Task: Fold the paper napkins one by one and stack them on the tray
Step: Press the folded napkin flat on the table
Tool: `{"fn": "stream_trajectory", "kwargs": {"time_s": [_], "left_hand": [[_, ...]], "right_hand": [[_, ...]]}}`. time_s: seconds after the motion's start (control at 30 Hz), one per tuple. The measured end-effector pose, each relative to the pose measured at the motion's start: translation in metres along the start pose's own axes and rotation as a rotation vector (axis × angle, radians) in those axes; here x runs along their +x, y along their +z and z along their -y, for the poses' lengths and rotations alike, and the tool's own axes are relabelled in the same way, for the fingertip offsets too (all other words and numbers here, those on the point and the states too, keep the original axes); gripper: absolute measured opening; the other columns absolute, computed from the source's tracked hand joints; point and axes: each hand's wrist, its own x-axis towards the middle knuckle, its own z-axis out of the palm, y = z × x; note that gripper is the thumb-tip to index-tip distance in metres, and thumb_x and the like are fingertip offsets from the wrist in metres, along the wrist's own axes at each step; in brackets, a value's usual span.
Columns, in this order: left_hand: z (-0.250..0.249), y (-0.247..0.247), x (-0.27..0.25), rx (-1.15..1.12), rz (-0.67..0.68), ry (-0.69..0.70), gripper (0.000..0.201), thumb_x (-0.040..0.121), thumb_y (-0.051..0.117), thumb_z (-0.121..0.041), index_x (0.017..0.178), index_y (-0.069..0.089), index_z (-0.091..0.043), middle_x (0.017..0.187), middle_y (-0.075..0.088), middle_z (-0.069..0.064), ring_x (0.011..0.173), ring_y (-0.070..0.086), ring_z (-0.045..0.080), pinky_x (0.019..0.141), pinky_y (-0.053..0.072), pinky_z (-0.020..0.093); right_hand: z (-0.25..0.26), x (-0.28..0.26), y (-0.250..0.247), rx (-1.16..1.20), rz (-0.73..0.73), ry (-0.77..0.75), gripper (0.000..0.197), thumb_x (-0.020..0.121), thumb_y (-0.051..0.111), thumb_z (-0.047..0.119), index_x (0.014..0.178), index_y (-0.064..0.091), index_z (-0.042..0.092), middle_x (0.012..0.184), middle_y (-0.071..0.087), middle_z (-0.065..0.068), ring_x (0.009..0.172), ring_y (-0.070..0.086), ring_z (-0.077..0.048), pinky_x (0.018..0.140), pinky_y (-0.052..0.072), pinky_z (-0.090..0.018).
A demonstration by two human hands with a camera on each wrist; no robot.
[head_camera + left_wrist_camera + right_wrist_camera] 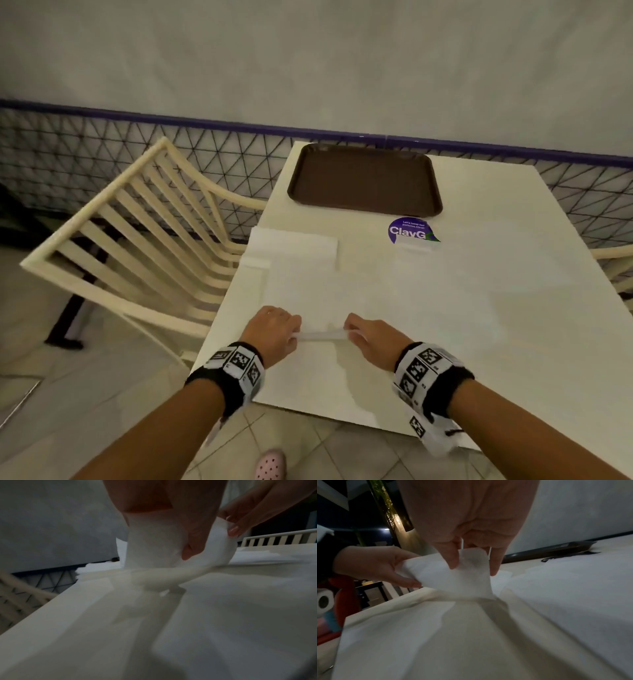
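Observation:
A white paper napkin (308,294) lies spread on the white table (479,308). Its near edge (322,335) is raised off the surface. My left hand (291,334) pinches that edge's left corner and my right hand (351,334) pinches the right corner. In the left wrist view my left hand (185,550) has thumb and fingers closed on the napkin (154,545). In the right wrist view my right hand (474,568) pinches the napkin (462,580). A stack of unfolded napkins (291,245) sits at the table's left edge. The brown tray (364,180) at the far end holds nothing.
A purple round sticker (409,230) is stuck on the table just in front of the tray. A cream slatted chair (137,240) stands against the table's left side and another chair (616,270) at the right. A wire mesh fence (102,154) runs behind.

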Motion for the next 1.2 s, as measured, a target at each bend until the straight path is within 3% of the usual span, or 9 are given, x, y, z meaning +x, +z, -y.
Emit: {"fn": "stream_trajectory", "kwargs": {"time_s": [0.07,0.2,0.3,0.43,0.53,0.67,0.9,1.1,1.2], "left_hand": [[0.003,0.003,-0.020,-0.056,-0.024,-0.069,0.036,0.038,0.089,-0.031,0.062,0.063,-0.024,0.052,0.061,-0.010,0.045,0.058,0.006,0.047,0.049,0.012],[0.011,-0.001,-0.040,-0.367,0.086,-0.366,0.020,0.089,0.056,-0.023,0.104,0.056,-0.010,0.095,0.065,0.009,0.090,0.062,0.027,0.073,0.044,0.027],[0.024,-0.001,-0.043,-0.599,0.047,-0.538,0.014,0.089,0.057,-0.024,0.101,0.054,-0.017,0.095,0.060,0.009,0.087,0.055,0.022,0.072,0.036,0.020],[0.037,-0.003,-0.034,-0.636,0.083,-0.635,0.038,0.090,0.058,-0.030,0.123,0.054,-0.011,0.124,0.060,0.010,0.114,0.054,0.024,0.087,0.038,0.023],[0.044,-0.007,-0.025,-0.639,0.151,-0.659,0.046,0.091,0.057,-0.033,0.131,0.050,-0.010,0.132,0.055,0.009,0.121,0.050,0.024,0.095,0.038,0.025],[0.052,-0.006,-0.019,-0.661,0.217,-0.679,0.050,0.091,0.055,-0.036,0.133,0.048,-0.009,0.134,0.053,0.009,0.122,0.049,0.025,0.095,0.037,0.025],[0.072,-0.002,-0.011,-0.817,0.297,-0.760,0.052,0.087,0.059,-0.042,0.125,0.054,-0.007,0.122,0.061,0.013,0.111,0.059,0.029,0.089,0.045,0.030],[0.076,0.000,-0.004,-0.795,0.311,-0.796,0.052,0.088,0.057,-0.041,0.118,0.055,0.001,0.120,0.061,0.019,0.101,0.060,0.031,0.079,0.047,0.032],[0.075,0.001,0.000,-0.741,0.290,-0.805,0.033,0.089,0.058,-0.039,0.087,0.055,-0.006,0.106,0.061,0.015,0.098,0.059,0.030,0.073,0.044,0.028]], "right_hand": [[0.008,0.007,0.010,0.026,0.040,-0.017,0.007,0.102,0.031,0.017,0.098,0.036,0.019,0.083,0.050,-0.009,0.072,0.047,-0.021,0.066,0.035,-0.029],[0.015,0.020,0.017,0.072,0.053,0.053,0.021,0.102,0.029,0.019,0.115,0.041,0.008,0.073,0.047,-0.007,0.073,0.046,-0.021,0.068,0.034,-0.027],[0.014,0.030,0.011,0.128,0.011,0.115,0.020,0.102,0.031,0.021,0.115,0.041,0.011,0.061,0.039,0.001,0.073,0.045,-0.022,0.067,0.033,-0.026],[0.010,0.041,0.001,0.264,-0.078,0.165,0.010,0.099,0.042,0.026,0.096,0.037,0.017,0.059,0.040,0.001,0.069,0.046,-0.022,0.067,0.034,-0.026],[0.012,0.047,-0.006,0.416,-0.181,0.222,0.017,0.092,0.057,0.029,0.101,0.049,0.017,0.085,0.058,-0.007,0.086,0.054,-0.023,0.077,0.036,-0.024],[0.006,0.056,-0.005,0.413,-0.121,0.354,0.044,0.085,0.066,0.031,0.123,0.055,0.012,0.122,0.057,-0.009,0.116,0.052,-0.023,0.091,0.038,-0.025],[-0.006,0.077,-0.004,0.576,-0.100,0.359,0.003,0.089,0.061,0.016,0.091,0.060,0.013,0.094,0.061,-0.009,0.095,0.058,-0.025,0.093,0.049,-0.040],[-0.002,0.094,-0.005,0.436,-0.114,0.384,0.022,0.092,0.057,0.021,0.073,0.051,0.011,0.073,0.053,-0.004,0.083,0.049,-0.019,0.074,0.039,-0.026],[0.004,0.099,-0.006,0.291,-0.118,0.406,0.037,0.093,0.055,0.024,0.063,0.038,0.010,0.063,0.040,-0.001,0.079,0.042,-0.020,0.062,0.029,-0.026]]}}
